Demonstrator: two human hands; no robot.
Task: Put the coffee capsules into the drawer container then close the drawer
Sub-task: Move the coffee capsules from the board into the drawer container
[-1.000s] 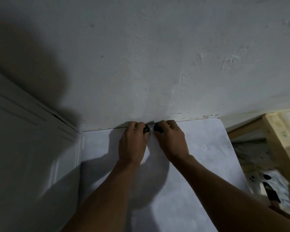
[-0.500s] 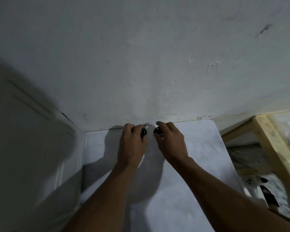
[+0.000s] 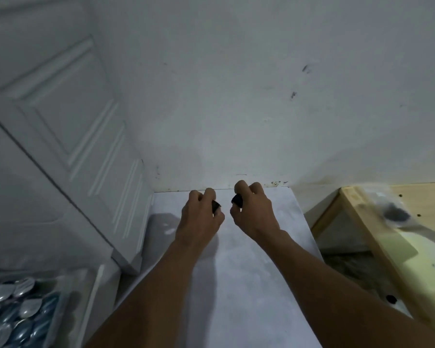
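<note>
At the far edge of the white tabletop (image 3: 249, 277), close to the wall (image 3: 236, 96), we saw two dark coffee capsules held just above the surface, one in each hand and a little apart from each other. The left capsule (image 3: 216, 206) was pinched between the thumb and curled fingers of the left hand (image 3: 199, 218), and only one dark corner of it showed. The right capsule (image 3: 237, 200) was clamped in the same way by the right hand (image 3: 255, 213), whose fingers were bent over its top. Both forearms reached in from the bottom of the view. Well away from the hands, at the lower left, stood the clear drawer container (image 3: 91, 292), already holding a heap of blue and silver capsules (image 3: 28, 307). We could not tell how far the drawer was drawn out. Behind it, a white panelled door (image 3: 73, 126) ran along the left side. To the right of the tabletop stood a pale wooden frame (image 3: 357, 222), with a blurred dark object (image 3: 396, 213) on it that we could not make out.
</note>
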